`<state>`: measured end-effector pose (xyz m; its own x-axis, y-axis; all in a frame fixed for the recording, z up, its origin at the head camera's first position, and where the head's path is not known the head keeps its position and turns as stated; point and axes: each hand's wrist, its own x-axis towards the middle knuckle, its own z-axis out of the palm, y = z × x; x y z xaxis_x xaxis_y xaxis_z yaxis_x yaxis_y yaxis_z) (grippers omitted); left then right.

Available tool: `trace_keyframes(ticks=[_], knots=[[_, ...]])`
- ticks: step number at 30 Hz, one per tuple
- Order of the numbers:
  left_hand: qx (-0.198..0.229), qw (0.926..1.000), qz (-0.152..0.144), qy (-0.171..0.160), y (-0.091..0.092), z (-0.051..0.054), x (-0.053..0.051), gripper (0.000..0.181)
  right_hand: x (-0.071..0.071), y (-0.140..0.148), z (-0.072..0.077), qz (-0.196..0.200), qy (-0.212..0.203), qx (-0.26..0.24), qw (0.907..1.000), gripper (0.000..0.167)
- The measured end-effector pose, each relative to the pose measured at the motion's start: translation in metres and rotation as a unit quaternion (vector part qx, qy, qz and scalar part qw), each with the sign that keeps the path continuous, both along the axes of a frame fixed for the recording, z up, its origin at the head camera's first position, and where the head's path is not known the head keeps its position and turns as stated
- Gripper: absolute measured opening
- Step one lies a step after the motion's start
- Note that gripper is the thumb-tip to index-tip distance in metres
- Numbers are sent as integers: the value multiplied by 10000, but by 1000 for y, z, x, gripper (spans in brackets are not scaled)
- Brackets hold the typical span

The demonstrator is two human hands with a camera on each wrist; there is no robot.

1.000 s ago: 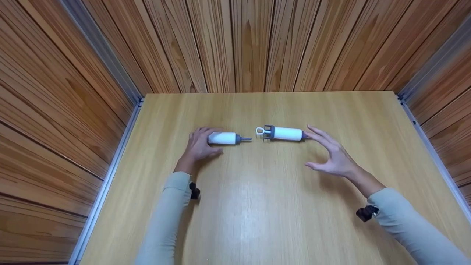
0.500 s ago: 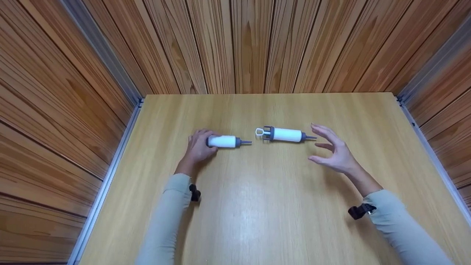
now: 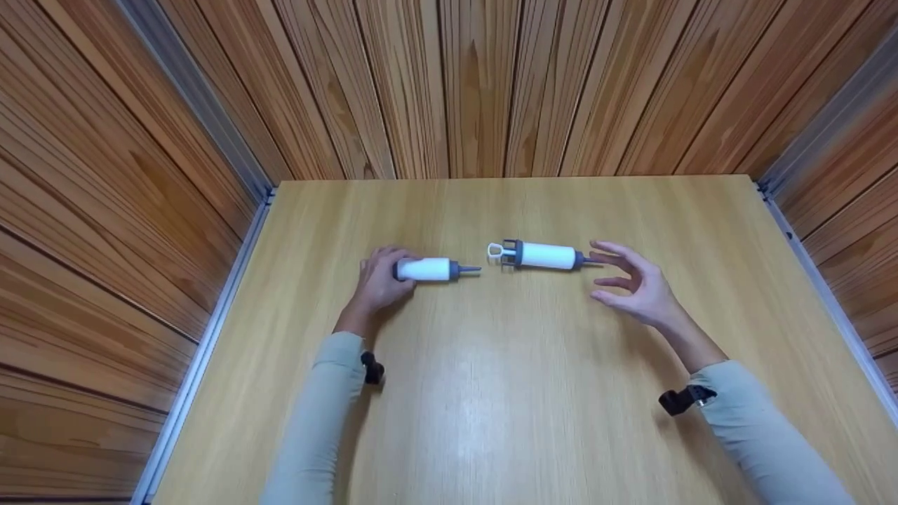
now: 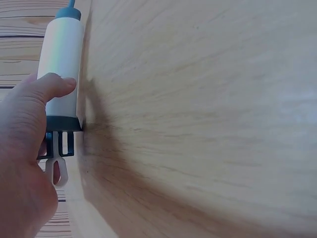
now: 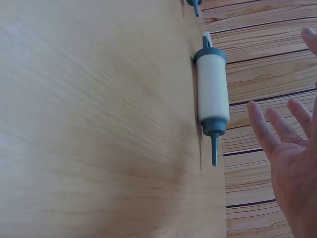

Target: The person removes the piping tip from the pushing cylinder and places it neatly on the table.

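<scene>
Two white syringes with dark grey collars, thin grey nozzles and pull-ring plungers lie nearly in line on the table. My left hand (image 3: 382,278) grips the rear of the left syringe (image 3: 429,269), whose nozzle points right. In the left wrist view, the thumb lies across its white barrel (image 4: 61,57), and its pale ring (image 4: 60,172) sticks out by the palm. The right syringe (image 3: 548,256) also points its nozzle right, with its ring toward the left one. My right hand (image 3: 642,291) hovers by that nozzle, fingers spread and holding nothing; in the right wrist view it stands apart from the syringe (image 5: 213,89).
The light wooden table (image 3: 463,393) runs back to a wood-plank wall (image 3: 477,84). Metal rails (image 3: 203,337) edge it at the left and right. A dark wrist camera (image 3: 686,400) sits on each sleeve.
My left thumb has closed onto the left syringe, whose rear has shifted slightly. The right hand has drawn back a little from the right syringe's nozzle, and its fingers have come closer together.
</scene>
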<state>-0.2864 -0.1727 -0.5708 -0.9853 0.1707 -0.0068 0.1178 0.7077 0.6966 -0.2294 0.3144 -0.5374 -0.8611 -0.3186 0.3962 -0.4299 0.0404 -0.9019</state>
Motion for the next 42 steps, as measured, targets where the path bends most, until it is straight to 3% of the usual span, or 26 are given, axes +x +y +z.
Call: trace_keyframes(ticks=[11,17,27,37,42], knots=[[203,9998,-18,72,-1,8,9,41,-2,-11,-4,49,-82,-350,9993,77],[239,9994,-168,160,3,15,13,42,0,-20,-4,288,-123,-913,9953,78],[216,9969,-458,602,8,26,26,41,7,-36,-2,490,-152,-1240,9910,73],[299,9920,-848,883,10,33,36,40,21,-51,4,10,-477,-962,9942,72],[359,9902,-912,996,13,37,40,39,22,-55,3,-16,-496,-904,9947,73]])
